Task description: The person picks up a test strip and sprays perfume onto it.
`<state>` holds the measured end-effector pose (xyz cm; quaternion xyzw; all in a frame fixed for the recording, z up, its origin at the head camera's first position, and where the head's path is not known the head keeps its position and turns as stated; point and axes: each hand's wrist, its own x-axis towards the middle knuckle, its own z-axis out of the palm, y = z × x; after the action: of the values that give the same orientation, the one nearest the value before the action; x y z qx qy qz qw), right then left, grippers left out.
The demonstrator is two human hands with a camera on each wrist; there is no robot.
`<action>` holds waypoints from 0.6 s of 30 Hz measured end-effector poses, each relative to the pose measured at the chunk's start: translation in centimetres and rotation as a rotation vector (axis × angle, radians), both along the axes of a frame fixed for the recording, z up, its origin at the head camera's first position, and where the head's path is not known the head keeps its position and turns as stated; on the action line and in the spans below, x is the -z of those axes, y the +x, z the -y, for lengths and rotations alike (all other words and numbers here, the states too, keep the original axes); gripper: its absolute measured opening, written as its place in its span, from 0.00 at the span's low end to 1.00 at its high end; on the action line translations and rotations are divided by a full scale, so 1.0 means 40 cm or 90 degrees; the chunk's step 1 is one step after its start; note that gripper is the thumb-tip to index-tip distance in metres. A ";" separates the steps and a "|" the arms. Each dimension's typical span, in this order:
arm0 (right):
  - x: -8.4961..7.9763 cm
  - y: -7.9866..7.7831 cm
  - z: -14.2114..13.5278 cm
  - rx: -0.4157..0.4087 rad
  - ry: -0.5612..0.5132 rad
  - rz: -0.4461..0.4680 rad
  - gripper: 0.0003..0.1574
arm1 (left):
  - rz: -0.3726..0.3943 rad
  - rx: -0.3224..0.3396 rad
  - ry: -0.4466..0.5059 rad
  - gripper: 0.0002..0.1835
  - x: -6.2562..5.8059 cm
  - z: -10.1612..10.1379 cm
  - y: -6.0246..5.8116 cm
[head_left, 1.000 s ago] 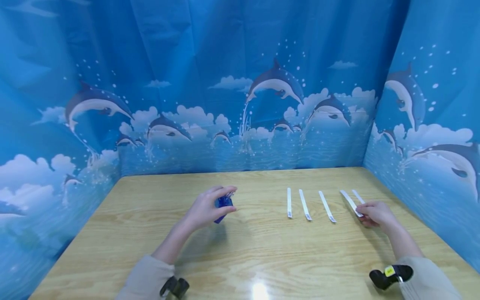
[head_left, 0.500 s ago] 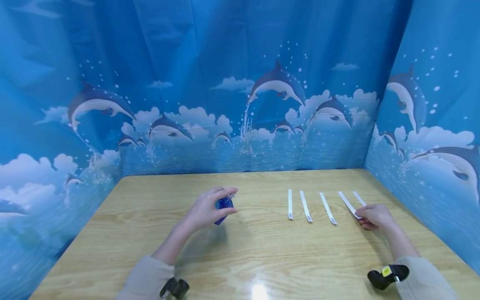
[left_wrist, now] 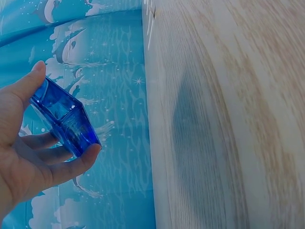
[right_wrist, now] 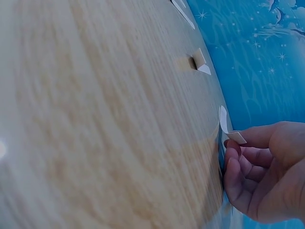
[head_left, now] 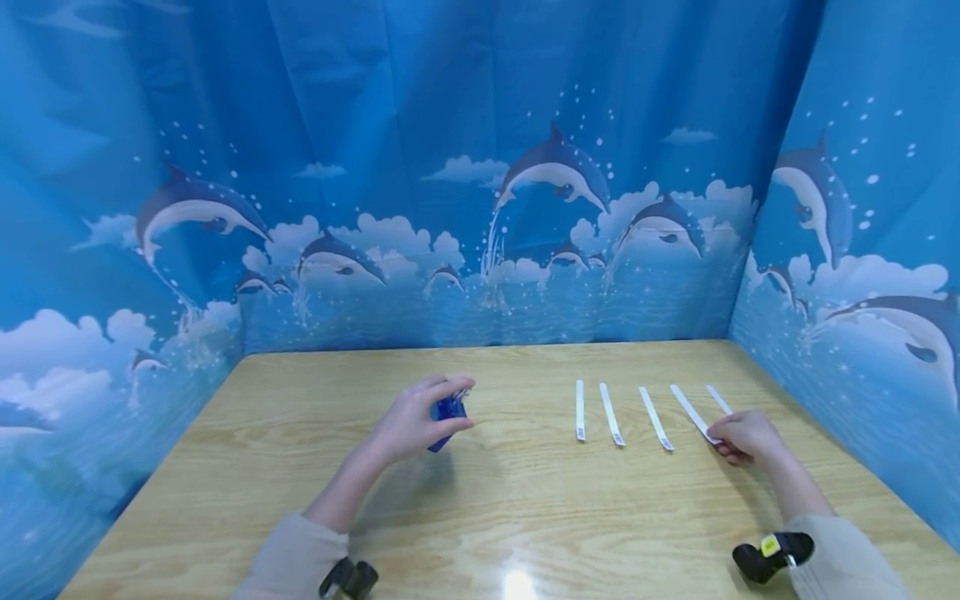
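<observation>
In the head view my left hand (head_left: 408, 423) grips a blue see-through faceted glass bottle (head_left: 447, 408) above the left middle of the table. The left wrist view shows the bottle (left_wrist: 66, 117) tilted between thumb and fingers, its top hard to make out. Over at the right, my right hand (head_left: 752, 437) pinches the near end of a white paper strip (head_left: 688, 406). In the right wrist view that strip (right_wrist: 223, 119) bends up at the pinched end. Another white strip (head_left: 717, 398) lies just beyond the right hand, its near part hidden by it.
Three more white strips lie in a row left of the right hand: a left one (head_left: 580, 410), a middle one (head_left: 611, 414) and a right one (head_left: 656, 418). A blue dolphin curtain (head_left: 480, 308) borders the wooden table (head_left: 525, 500) at the back and sides.
The right hand has shifted slightly left with the pinched strip, whose far end has also swung left, away from the rightmost strip. The left hand holds the bottle in about the same place.
</observation>
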<state>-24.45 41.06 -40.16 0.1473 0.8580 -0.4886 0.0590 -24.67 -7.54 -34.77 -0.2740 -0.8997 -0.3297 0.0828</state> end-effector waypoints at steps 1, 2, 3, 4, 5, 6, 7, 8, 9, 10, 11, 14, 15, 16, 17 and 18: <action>0.000 0.000 0.000 -0.002 0.004 0.002 0.08 | 0.000 -0.001 0.000 0.28 0.000 0.000 0.000; 0.000 0.001 0.001 -0.002 0.008 0.004 0.08 | 0.002 -0.002 -0.002 0.29 0.000 0.000 0.000; 0.000 0.001 0.001 -0.005 0.011 0.004 0.08 | 0.001 -0.003 -0.004 0.29 0.000 -0.001 0.000; 0.001 0.003 0.000 -0.006 0.013 0.004 0.08 | 0.002 -0.004 -0.005 0.29 0.001 -0.002 0.000; 0.002 0.004 -0.001 -0.007 0.014 0.004 0.08 | 0.004 -0.005 -0.006 0.29 0.001 -0.003 0.000; 0.003 0.005 -0.001 -0.008 0.014 0.004 0.08 | 0.005 -0.006 -0.008 0.29 0.002 -0.003 0.001; 0.003 0.007 -0.002 -0.009 0.012 0.004 0.09 | 0.005 -0.006 -0.008 0.29 0.002 -0.004 0.001; 0.004 0.008 -0.002 -0.008 0.011 0.004 0.09 | 0.008 -0.007 -0.008 0.29 0.002 -0.006 0.001; 0.004 0.009 -0.002 -0.007 0.011 0.006 0.09 | 0.008 -0.007 -0.008 0.29 0.002 -0.007 0.002; 0.005 0.010 -0.003 -0.007 0.009 0.006 0.09 | 0.011 -0.008 -0.008 0.29 0.002 -0.008 0.002; 0.004 0.011 -0.003 -0.007 0.008 0.006 0.10 | 0.011 -0.009 -0.008 0.29 0.002 -0.009 0.002; 0.005 0.010 -0.005 -0.007 0.008 0.009 0.09 | 0.015 -0.011 -0.003 0.29 0.002 -0.011 0.000; 0.005 0.008 -0.006 -0.010 0.009 0.009 0.09 | 0.015 -0.013 -0.003 0.29 0.002 -0.010 0.000; 0.006 0.007 -0.007 -0.013 0.009 0.008 0.09 | 0.015 -0.013 -0.002 0.29 0.001 -0.010 0.000; 0.006 0.005 -0.008 -0.016 0.009 0.006 0.09 | 0.014 -0.014 -0.001 0.29 0.002 -0.009 -0.001; 0.008 0.003 -0.008 -0.019 0.009 0.004 0.08 | 0.014 -0.014 -0.001 0.29 0.002 -0.008 -0.001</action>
<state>-24.32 41.40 -40.47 0.1364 0.8632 -0.4813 0.0679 -24.71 -7.20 -34.85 -0.2605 -0.9036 -0.3314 0.0763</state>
